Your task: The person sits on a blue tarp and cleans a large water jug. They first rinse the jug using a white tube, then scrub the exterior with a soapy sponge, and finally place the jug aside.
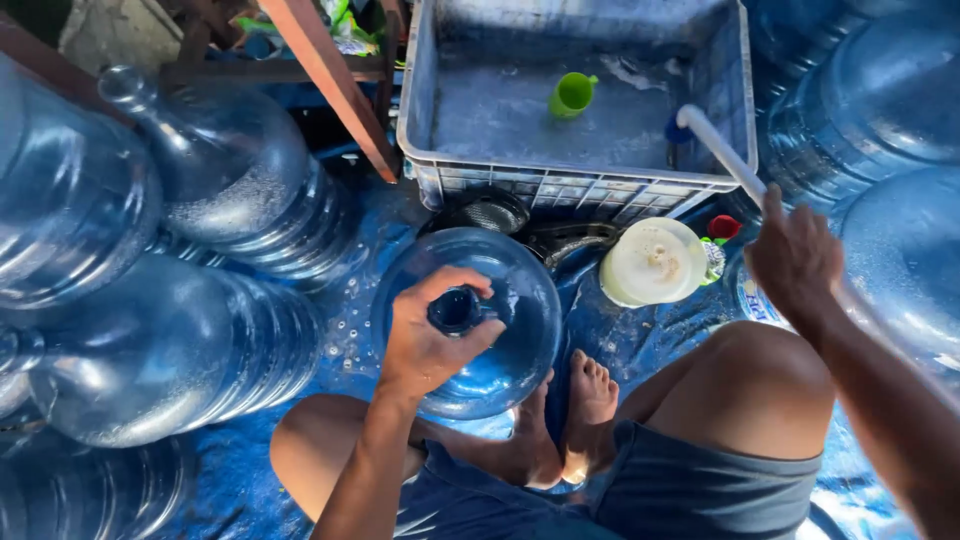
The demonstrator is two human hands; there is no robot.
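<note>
Bare knees and feet (pixel 575 420) of the seated person frame an upright blue water jug (pixel 465 320) standing on the blue tarpaulin (pixel 640 340). Left hand (pixel 430 335) is clamped around the jug's neck, steadying it; right hand (pixel 795 255) is closed around a white pipe (pixel 720 150) that slants up toward the grey crate (pixel 575 185). Advisable technique: keep the neck firmly gripped and vertical, mouth unobstructed, while aligning the pipe. Beyond lie a cream lid (pixel 655 260), a green cup (pixel 572 95) and stacked jugs (pixel 170 340)
</note>
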